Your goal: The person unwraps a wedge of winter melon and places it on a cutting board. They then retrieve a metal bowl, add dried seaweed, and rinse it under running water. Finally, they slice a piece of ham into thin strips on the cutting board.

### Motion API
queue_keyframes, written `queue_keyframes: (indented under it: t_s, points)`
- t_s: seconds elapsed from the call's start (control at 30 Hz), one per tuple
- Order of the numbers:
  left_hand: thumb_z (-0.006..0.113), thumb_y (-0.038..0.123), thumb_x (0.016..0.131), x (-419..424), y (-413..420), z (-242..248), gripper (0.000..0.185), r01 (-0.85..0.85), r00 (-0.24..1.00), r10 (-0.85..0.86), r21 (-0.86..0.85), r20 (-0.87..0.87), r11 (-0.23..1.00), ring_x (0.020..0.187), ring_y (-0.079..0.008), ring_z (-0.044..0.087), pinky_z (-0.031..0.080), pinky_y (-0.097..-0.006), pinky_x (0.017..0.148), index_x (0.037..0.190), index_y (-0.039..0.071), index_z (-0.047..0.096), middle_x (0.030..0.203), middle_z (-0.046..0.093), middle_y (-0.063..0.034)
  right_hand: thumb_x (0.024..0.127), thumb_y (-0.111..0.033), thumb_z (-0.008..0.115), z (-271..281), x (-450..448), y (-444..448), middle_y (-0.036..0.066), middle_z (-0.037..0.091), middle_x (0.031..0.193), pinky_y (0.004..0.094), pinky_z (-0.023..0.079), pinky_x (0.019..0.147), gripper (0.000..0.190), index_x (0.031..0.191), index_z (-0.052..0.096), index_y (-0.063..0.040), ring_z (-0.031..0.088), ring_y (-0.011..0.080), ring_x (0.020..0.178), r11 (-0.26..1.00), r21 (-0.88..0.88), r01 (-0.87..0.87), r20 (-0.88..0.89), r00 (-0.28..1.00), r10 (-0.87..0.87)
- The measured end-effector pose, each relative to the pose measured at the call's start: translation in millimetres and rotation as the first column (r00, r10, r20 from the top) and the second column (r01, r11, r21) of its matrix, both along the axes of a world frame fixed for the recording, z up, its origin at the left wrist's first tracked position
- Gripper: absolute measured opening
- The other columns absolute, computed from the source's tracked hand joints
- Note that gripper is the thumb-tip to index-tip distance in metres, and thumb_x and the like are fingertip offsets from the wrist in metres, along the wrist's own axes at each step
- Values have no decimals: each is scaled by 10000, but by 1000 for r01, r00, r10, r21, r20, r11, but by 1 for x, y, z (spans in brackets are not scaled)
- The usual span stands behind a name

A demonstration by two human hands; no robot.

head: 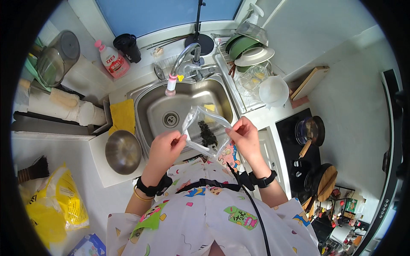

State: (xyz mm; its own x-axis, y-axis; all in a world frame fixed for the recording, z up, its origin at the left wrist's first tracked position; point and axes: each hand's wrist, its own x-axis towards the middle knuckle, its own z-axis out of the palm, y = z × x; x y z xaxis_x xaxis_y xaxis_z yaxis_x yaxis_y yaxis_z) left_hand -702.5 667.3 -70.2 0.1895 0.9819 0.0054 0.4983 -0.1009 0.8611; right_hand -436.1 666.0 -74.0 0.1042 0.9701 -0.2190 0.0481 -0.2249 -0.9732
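Between my two hands a clear zip-top plastic bag (194, 134) is spread wide at its mouth, just over the front edge of the sink. Dark, shrivelled dried pieces (207, 134) lie inside it; their exact kind cannot be told. My left hand (168, 144) pinches the bag's left rim between thumb and forefinger. On the opposite rim, my right hand (245, 136) grips with thumb and fingers. Beneath and behind the bag is the stainless steel sink (153, 108). A yellow sponge or cloth (209, 108) shows in the basin, partly seen through the plastic.
A curved faucet (179, 59) with a pink-and-white filter tip overhangs the basin. Left of the sink are a steel bowl (123, 152) and a yellow cloth (122, 113). A dish rack with green bowls (245, 46) stands right, beyond it a black cooktop (291, 140) with pans.
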Motion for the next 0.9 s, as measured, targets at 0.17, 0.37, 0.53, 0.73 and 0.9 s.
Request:
queue_keyframes:
  t_s: [0.17, 0.37, 0.53, 0.73, 0.9]
  points:
    - [703, 94, 905, 33, 8, 15, 259, -69, 995, 63, 79, 75, 994, 562, -233, 479, 419, -341, 552, 764, -15, 516, 693, 520, -119, 909, -94, 775, 20, 16, 11, -28, 615, 839, 213, 463, 628, 194, 924, 584, -64, 569, 47, 728, 972, 18, -235, -27, 971, 236]
    - [659, 55, 933, 39, -5, 7, 209, -189, 974, 191, -29, 125, 982, 620, -99, 515, 431, -265, 579, 778, -14, 537, 686, 530, -44, 941, -183, 740, 42, 128, 77, 60, 725, 1003, 291, 538, 734, 222, 1104, 695, -40, 659, 119, 859, 946, 286, -153, 457, 889, 6]
    - [654, 68, 941, 32, -27, -18, 227, -327, 932, 342, -125, 121, 937, 624, -83, 517, 427, -255, 583, 767, -22, 539, 664, 536, -47, 899, -150, 667, 28, 262, 207, 228, 738, 1010, 438, 578, 795, 290, 1139, 694, 11, 722, 388, 919, 879, 456, -137, 752, 587, -299]
    - [644, 58, 946, 43, -65, -29, 253, -461, 874, 478, -165, 90, 872, 622, -63, 493, 404, -244, 580, 742, -5, 508, 643, 502, -6, 867, -60, 592, -50, 293, 324, 269, 708, 1082, 510, 569, 878, 237, 1062, 705, 14, 676, 462, 1028, 957, -75, -279, 982, 148, 120]
    - [636, 50, 958, 61, -90, -26, 253, -540, 800, 579, -234, 154, 808, 625, -48, 465, 393, -231, 582, 746, -5, 508, 643, 499, 13, 878, -75, 600, -73, 289, 335, 277, 707, 1060, 508, 572, 874, 199, 1020, 717, 2, 683, 447, 1009, 954, -180, -241, 980, 44, 196]
